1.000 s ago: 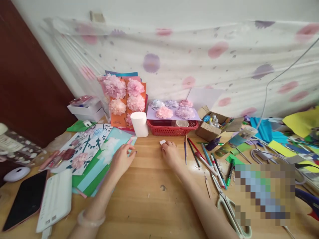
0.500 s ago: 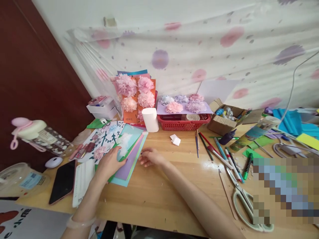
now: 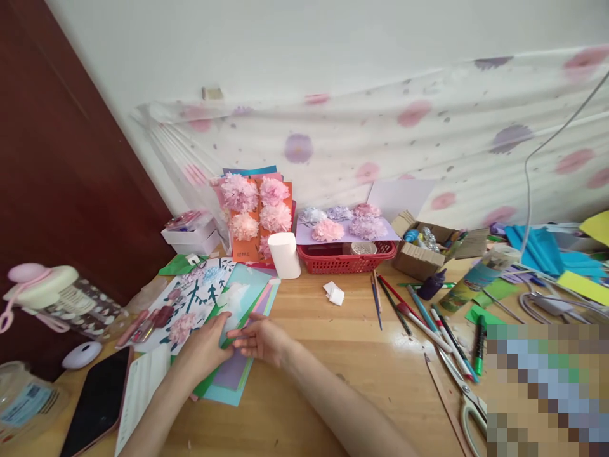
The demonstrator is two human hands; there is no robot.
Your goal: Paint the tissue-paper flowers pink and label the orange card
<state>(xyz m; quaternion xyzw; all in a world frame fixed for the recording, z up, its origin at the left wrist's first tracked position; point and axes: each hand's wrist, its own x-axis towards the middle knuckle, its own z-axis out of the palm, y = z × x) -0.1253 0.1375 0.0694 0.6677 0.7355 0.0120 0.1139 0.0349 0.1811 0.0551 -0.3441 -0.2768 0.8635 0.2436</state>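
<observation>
My left hand [image 3: 205,348] lies over the left side of a stack of coloured paper sheets [image 3: 231,374]. Its thumb and fingers are spread apart, and the sheets beneath it are partly hidden. From the right, my right hand [image 3: 262,339] reaches over the same stack, fingers stretched towards the left thumb; I cannot tell whether they touch. Green, purple, pink and light blue sheets show in the stack. White tissue-like paper [image 3: 233,295] lies on top, just beyond my left fingers. A sheet with painted stems and paper flowers [image 3: 190,298] lies to the left.
Behind stand a white container [image 3: 284,257], orange card with pink paper flowers [image 3: 245,247] and a red basket [image 3: 328,260]. Left are a phone [image 3: 98,400] and a bottle [image 3: 71,295]. Pens [image 3: 454,339], scissors [image 3: 469,393] and a cardboard box [image 3: 419,259] crowd the right.
My right hand has moved left over the paper stack, its fingers now close to my left thumb. The left hand stays on the sheets. The whole view has tilted up.
</observation>
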